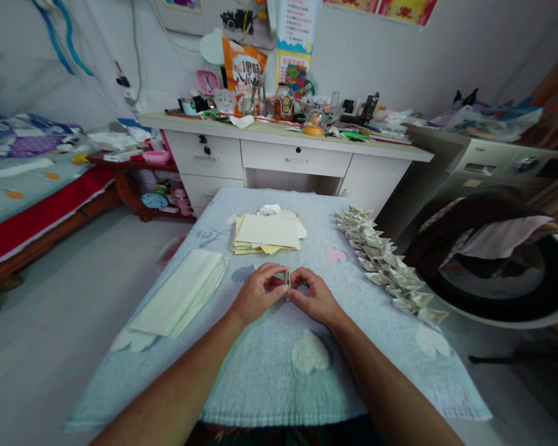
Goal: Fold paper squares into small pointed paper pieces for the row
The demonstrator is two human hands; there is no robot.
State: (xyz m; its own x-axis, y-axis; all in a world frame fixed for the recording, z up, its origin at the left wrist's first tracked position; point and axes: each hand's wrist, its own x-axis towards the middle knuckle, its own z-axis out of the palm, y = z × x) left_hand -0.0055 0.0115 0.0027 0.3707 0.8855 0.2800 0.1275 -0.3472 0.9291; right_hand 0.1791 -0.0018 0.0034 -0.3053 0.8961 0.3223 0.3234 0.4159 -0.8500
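Observation:
Between the fingertips of both hands, over the middle of the cloth-covered table, is a small piece of folded paper (287, 279), seen nearly edge-on. My left hand (263, 291) pinches it from the left, and my right hand (312, 293) grips its right side with thumb and fingers. Fingers hide part of its shape. Beyond the hands lies a stack of cream and yellow paper sheets (267, 232). A long folded bundle of pale green paper (181, 294) rests to the left. On the right, rows of folded grey paper pieces (384, 257) with pointed ends stand close together.
A blue tablecloth (260, 384) with heart prints covers the table. Behind it stands a white desk (297, 158) crowded with jars, a pink clock and packets. At right is a front-loading washing machine (497, 167), its door open with clothes hanging out. A bed (41, 186) is at left.

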